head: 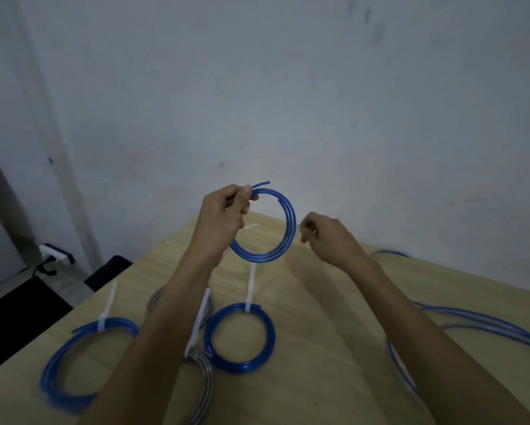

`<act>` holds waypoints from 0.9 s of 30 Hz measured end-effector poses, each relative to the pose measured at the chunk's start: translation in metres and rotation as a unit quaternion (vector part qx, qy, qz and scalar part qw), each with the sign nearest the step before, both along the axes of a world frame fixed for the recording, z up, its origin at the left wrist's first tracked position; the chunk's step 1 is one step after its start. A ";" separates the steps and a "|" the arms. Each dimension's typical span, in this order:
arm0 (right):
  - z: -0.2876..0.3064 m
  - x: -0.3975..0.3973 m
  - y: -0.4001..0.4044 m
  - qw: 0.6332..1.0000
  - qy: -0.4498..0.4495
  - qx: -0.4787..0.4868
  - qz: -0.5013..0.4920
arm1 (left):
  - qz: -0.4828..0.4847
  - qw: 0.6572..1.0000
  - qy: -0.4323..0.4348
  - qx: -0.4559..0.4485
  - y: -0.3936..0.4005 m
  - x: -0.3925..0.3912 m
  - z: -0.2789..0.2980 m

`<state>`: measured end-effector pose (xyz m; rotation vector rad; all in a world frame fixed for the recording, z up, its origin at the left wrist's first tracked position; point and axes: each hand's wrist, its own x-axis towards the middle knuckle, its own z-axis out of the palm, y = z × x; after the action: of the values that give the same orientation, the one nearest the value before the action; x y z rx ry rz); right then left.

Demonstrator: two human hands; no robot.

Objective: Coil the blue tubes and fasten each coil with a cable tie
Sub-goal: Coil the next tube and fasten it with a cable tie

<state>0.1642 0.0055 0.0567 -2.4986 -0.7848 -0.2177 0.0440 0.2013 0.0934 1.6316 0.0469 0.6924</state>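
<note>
We find the left hand [226, 214] holding a freshly wound blue coil [268, 237] up above the tabletop [328, 348], its fingers clamped on the overlapping tube ends at the top. The right hand [328, 237] hovers just beside the coil, fingers loosely curled; whether they pinch anything we cannot tell. Coiling appears complete and fastening is due. A cable tie must next be looped around the strands; a loose white tie [249, 228] lies behind.
</note>
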 end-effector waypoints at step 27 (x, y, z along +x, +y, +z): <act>0.025 -0.125 -0.100 0.920 0.191 0.342 0.010 | -0.030 0.987 0.040 -0.154 -0.149 0.000 -0.033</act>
<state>0.0390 -0.0947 0.0817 -1.7863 -0.4617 0.0137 0.0435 0.0518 0.0605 1.3560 0.1560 0.5443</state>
